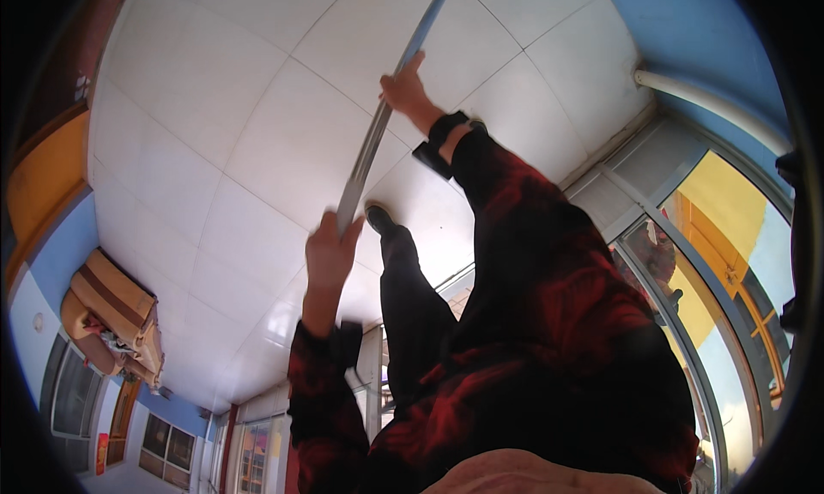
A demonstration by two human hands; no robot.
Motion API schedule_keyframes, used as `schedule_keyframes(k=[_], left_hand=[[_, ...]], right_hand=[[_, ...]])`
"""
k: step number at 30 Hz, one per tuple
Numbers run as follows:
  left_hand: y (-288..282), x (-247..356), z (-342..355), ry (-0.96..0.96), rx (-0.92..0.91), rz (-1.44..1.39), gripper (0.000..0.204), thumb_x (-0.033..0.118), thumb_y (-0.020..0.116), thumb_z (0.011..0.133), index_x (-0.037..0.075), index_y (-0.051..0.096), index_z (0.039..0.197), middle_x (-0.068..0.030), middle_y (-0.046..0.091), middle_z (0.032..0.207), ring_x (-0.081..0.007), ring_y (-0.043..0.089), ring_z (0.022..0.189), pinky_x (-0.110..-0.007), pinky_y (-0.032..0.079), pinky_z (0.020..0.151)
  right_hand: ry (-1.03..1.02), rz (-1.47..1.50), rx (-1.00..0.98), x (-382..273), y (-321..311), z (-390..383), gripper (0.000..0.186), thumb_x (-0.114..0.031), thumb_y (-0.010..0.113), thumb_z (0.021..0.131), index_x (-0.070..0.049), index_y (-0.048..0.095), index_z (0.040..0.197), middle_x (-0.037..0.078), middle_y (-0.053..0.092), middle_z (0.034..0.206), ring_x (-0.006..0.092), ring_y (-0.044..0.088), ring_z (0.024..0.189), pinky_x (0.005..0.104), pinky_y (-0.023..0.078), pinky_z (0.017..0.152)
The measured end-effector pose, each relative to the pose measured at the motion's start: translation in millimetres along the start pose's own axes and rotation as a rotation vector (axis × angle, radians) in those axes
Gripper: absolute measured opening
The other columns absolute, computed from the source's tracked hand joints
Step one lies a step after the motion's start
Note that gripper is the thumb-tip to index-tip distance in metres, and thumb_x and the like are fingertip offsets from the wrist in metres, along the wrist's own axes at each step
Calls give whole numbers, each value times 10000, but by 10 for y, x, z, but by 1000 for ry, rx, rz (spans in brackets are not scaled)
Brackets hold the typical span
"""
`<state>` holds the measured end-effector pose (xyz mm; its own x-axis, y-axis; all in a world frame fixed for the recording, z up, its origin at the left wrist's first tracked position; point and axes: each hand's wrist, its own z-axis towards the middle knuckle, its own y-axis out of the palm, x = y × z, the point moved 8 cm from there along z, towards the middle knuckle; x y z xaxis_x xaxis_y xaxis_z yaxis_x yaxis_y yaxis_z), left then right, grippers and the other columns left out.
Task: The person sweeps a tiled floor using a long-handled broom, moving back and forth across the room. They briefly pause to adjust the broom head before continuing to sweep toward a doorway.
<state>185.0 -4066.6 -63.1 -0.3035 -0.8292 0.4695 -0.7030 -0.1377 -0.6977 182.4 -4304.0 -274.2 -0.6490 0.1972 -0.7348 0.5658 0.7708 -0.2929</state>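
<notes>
A long silver metal pole (370,146) slants across the view from the middle up past the top edge, where its far end is out of sight. My left hand (329,252) is closed round its lower end. Farther up the shaft, my right hand (407,90) also grips it, with the arm stretched forward. Dark bands circle both wrists. My dark shoe (378,218) stands on the floor just right of the pole's lower end.
Pale square tiles cover the floor (232,116). A brown-and-tan sofa (116,301) stands at the left by a blue-and-white wall. To the right are a metal-framed glass door (687,305) and a white pipe (712,103) along the blue wall.
</notes>
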Motion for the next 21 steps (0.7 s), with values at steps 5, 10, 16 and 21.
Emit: schedule_keyframes(k=[5, 10, 16, 21], left_hand=[[2, -19, 254, -11, 32, -74, 401, 387, 571, 849, 19, 457, 739, -187, 553, 606, -396, 559, 613, -436, 433, 551], [52, -979, -1167, -308, -117, -84, 314, 320, 592, 846, 31, 478, 800, -159, 591, 639, -381, 583, 618, -432, 435, 524], [-309, -1938, -3599, -495, -97, 64, 319, 327, 611, 821, 46, 466, 773, -191, 575, 628, -420, 574, 630, -486, 431, 539], [-988, -2434, -5411, -563, -92, 269, 339, 310, 706, 736, 25, 524, 738, -186, 547, 579, -435, 559, 622, -470, 429, 498]], right_hand=[[-36, -157, -83, -124, 79, 205, 973, -158, 526, 807, 107, -307, 1232, 264, 589, 803, 339, 611, 656, 390, 504, 607], [52, -487, -166, 448, 796, -304, 957, -202, 513, 827, 110, -287, 1248, 255, 588, 748, 351, 594, 589, 411, 495, 646], [57, -241, -287, 875, 1899, -1829, 949, -142, 527, 782, 163, -250, 1233, 267, 577, 693, 374, 588, 601, 411, 503, 626], [261, -63, -418, 1177, 2819, -3971, 975, -157, 501, 776, 73, -320, 1251, 200, 562, 585, 337, 573, 541, 429, 454, 490]])
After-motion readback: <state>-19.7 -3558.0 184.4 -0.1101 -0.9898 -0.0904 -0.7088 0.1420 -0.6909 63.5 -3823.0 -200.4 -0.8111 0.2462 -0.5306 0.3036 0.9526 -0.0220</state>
